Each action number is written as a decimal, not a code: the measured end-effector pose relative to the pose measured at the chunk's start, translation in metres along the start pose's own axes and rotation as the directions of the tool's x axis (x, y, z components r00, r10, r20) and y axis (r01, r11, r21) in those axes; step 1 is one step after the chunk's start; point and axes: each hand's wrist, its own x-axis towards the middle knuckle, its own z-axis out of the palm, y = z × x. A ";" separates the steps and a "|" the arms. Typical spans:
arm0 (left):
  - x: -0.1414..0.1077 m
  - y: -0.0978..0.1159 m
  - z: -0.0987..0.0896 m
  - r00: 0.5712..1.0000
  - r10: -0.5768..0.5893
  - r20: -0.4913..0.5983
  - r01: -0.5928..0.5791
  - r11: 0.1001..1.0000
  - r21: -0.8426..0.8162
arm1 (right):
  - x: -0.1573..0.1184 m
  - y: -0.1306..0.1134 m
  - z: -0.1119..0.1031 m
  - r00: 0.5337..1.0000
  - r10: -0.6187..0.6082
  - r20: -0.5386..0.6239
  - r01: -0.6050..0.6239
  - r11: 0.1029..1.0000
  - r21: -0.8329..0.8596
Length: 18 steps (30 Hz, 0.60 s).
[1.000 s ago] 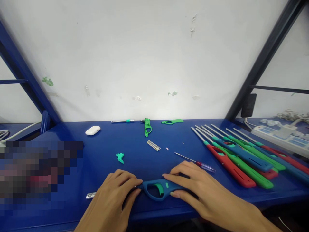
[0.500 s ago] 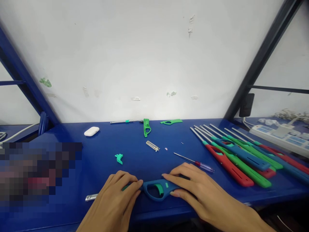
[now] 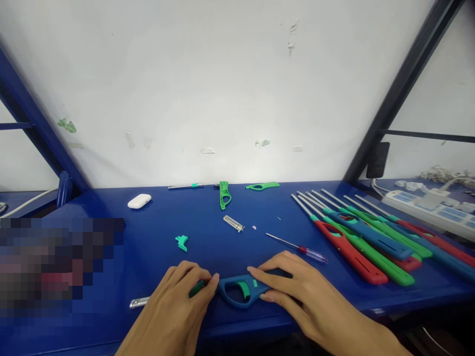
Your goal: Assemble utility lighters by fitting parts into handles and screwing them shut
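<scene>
Glossy blue tabletop (image 3: 156,227); both hands (image 3: 176,299) (image 3: 302,287) grasping looped, smooth blue plastic lighter (image 3: 255,292), silvery metal tube (image 3: 138,302).

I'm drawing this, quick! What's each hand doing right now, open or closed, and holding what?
Left hand: closed, holding the blue lighter toward its tube end.
Right hand: closed, holding the same lighter toward its handle end.
</scene>
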 end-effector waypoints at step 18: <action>0.001 0.006 0.004 0.999 -0.027 0.034 0.026 0.999 0.030 | 0.001 0.001 0.003 0.996 0.090 0.021 -0.091 0.995 0.040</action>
